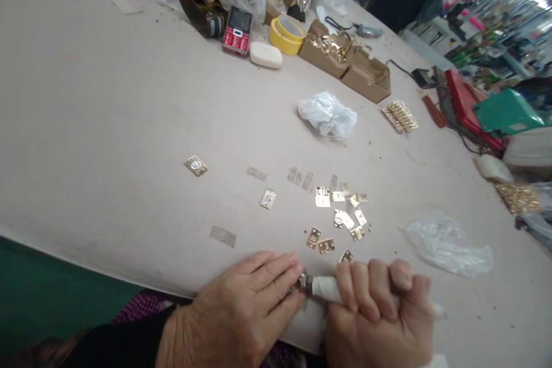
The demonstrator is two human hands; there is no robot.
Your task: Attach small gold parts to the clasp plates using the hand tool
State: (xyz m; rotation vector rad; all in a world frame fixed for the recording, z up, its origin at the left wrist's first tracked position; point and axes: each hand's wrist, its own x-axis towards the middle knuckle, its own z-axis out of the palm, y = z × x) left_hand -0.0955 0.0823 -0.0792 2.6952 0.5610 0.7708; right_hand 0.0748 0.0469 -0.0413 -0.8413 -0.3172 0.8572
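Note:
My right hand (379, 310) is wrapped in a fist round a hand tool (324, 287) with a white-wrapped handle and a metal collar, pointing left. At its tip, my left hand (245, 305) lies low on the table with fingers stretched together, holding down a small metal plate (295, 287). The fingers hide most of that plate. Just beyond the hands lie several small gold-coloured metal plates (326, 246), some with round fittings. Two more plates lie apart to the left, one nearer (268, 199) and one farther off (196, 165).
Grey tape-like patches (223, 236) mark the table (107, 126). A clear plastic bag (448, 244) lies right of the hands, a knotted white bag (328, 116) farther back. Behind are a red phone (237, 31), yellow tape (287, 35) and cardboard boxes (366, 76); a green box (506, 112) stands right.

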